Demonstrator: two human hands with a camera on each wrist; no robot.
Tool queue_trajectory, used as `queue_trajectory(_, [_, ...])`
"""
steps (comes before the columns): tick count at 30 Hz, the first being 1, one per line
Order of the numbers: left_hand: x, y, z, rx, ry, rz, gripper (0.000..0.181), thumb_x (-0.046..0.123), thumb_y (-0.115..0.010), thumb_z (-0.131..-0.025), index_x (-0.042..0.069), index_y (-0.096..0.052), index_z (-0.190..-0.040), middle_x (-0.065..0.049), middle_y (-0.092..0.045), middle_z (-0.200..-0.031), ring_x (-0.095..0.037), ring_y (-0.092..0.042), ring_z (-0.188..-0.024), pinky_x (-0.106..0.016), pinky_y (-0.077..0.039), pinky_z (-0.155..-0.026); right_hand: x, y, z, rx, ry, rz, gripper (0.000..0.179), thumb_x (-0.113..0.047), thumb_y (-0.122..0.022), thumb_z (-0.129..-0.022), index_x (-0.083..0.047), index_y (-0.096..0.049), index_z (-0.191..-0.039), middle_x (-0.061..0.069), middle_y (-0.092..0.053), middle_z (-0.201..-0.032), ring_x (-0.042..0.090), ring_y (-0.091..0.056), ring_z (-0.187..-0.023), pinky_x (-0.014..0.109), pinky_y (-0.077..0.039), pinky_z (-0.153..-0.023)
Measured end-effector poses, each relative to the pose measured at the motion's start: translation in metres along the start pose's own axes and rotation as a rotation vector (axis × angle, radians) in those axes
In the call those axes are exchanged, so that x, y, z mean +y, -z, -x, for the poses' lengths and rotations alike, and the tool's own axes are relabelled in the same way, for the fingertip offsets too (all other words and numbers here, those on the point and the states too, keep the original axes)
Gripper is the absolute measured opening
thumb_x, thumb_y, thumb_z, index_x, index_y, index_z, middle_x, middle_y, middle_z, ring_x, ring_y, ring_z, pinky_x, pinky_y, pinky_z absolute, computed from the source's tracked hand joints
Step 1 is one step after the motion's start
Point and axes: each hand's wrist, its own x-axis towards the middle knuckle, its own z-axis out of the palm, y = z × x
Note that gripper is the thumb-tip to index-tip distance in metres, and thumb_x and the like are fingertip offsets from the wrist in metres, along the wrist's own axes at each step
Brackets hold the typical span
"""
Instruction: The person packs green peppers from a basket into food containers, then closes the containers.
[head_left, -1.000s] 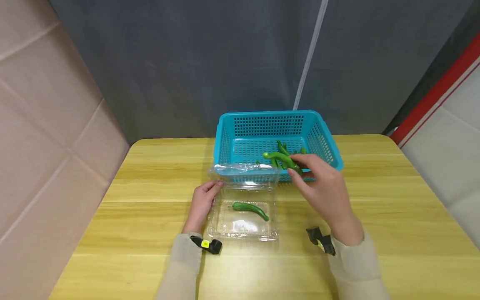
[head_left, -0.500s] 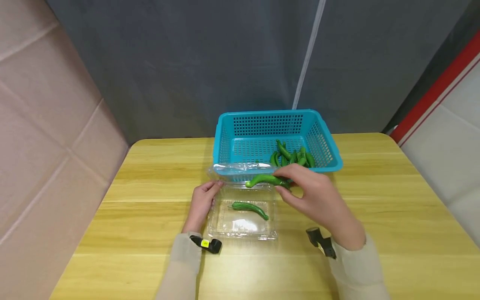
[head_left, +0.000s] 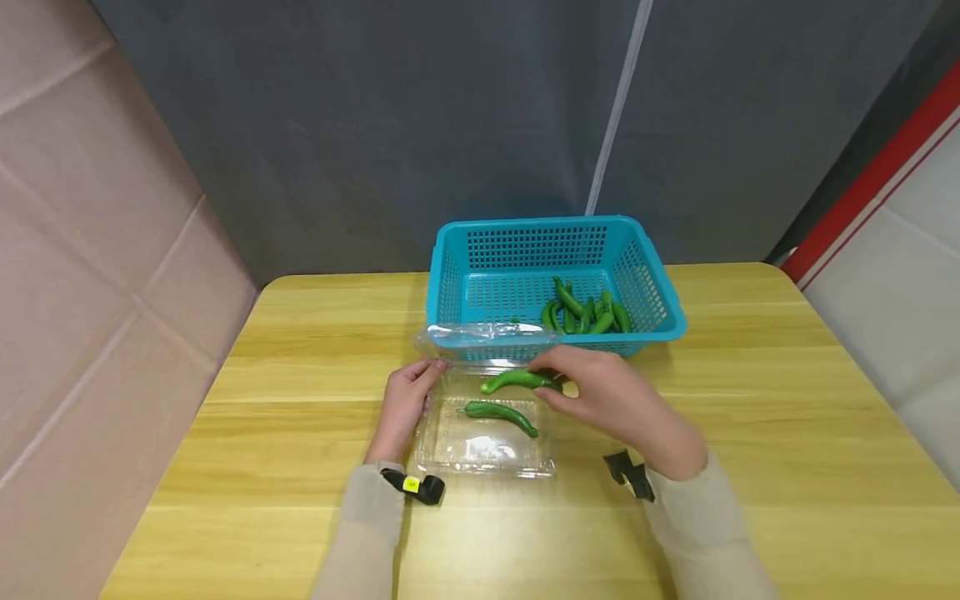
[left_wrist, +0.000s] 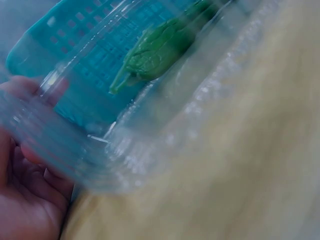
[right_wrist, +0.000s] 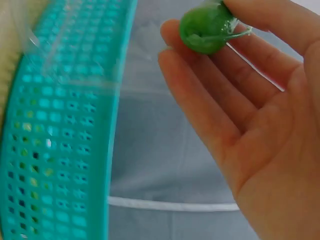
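A clear plastic clamshell box [head_left: 450, 454] lies on the table with its lid raised at the back, against the blue basket. My left hand [head_left: 402, 408] pinches the box's left edge; in the left wrist view the fingers show blurred through the plastic. On the box floor rests one curved green chili pepper [head_left: 498, 414]. Between the thumb and fingertips of my right hand [head_left: 615, 398] is a second green chili pepper [head_left: 513, 380], over the back part of the box. Its stem end [right_wrist: 207, 30] faces the right wrist camera.
A blue perforated basket [head_left: 487, 287] stands behind the box, near the table's far edge. Several green chili peppers [head_left: 585, 312] lie piled in its front right part. A dark grey curtain [head_left: 375, 142] hangs behind the table [head_left: 300, 433].
My right hand has carried the chili pepper from above the basket down and left over the box. My left hand has stayed at the box's left edge.
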Motion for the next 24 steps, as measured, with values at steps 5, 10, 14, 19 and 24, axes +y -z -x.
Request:
queue_trajectory(5, [0.0,0.0,0.0,-0.007,0.0,0.005,0.038,0.052,-0.06,-0.076,0.019,-0.069,-0.093,0.002,-0.037,-0.049,-0.008,-0.033,-0.04,-0.022,-0.029,-0.035,0.0,-0.017,-0.006,-0.083,-0.021,0.019,0.024,-0.023,-0.066,-0.08,-0.016,-0.062,-0.103,-0.01,-0.061,-0.091,0.002,-0.057,-0.078,0.02,-0.048,-0.068])
queue_trajectory(10, [0.0,0.001,0.0,-0.013,0.001,0.005,0.037,0.052,-0.06,-0.076,0.02,-0.069,-0.094,0.002,-0.038,-0.049,-0.008,-0.034,-0.04,-0.022,-0.03,-0.034,-0.001,-0.035,-0.013,-0.186,-0.048,0.032,0.019,-0.024,-0.067,-0.079,-0.017,-0.063,-0.096,-0.013,-0.058,-0.08,0.003,-0.052,-0.066,0.02,-0.045,-0.06])
queue_trajectory(14, [0.0,0.002,0.0,-0.011,0.002,0.007,0.037,0.052,-0.06,-0.076,0.02,-0.069,-0.094,0.002,-0.038,-0.049,-0.008,-0.034,-0.04,-0.022,-0.029,-0.034,0.0,-0.043,-0.015,-0.217,-0.082,0.037,0.017,-0.025,-0.067,-0.079,-0.019,-0.062,-0.094,-0.015,-0.055,-0.077,0.003,-0.047,-0.063,0.021,-0.042,-0.058])
queue_trajectory(19, [0.001,0.002,0.001,-0.012,0.0,0.008,0.035,0.051,-0.06,-0.077,0.021,-0.069,-0.094,0.003,-0.038,-0.049,-0.008,-0.034,-0.04,-0.022,-0.029,-0.034,0.003,-0.052,-0.015,-0.225,-0.089,0.048,0.018,-0.023,-0.069,-0.077,-0.017,-0.062,-0.092,-0.012,-0.057,-0.082,0.004,-0.048,-0.066,0.022,-0.044,-0.061])
queue_trajectory(24, [0.001,0.001,0.002,-0.011,-0.006,0.014,0.036,0.049,-0.06,-0.078,0.019,-0.069,-0.094,0.003,-0.039,-0.05,-0.008,-0.034,-0.04,-0.022,-0.03,-0.035,0.004,-0.063,-0.016,-0.247,-0.078,0.09,0.017,-0.022,-0.069,-0.076,-0.015,-0.062,-0.091,-0.007,-0.059,-0.084,0.007,-0.052,-0.073,0.026,-0.046,-0.067])
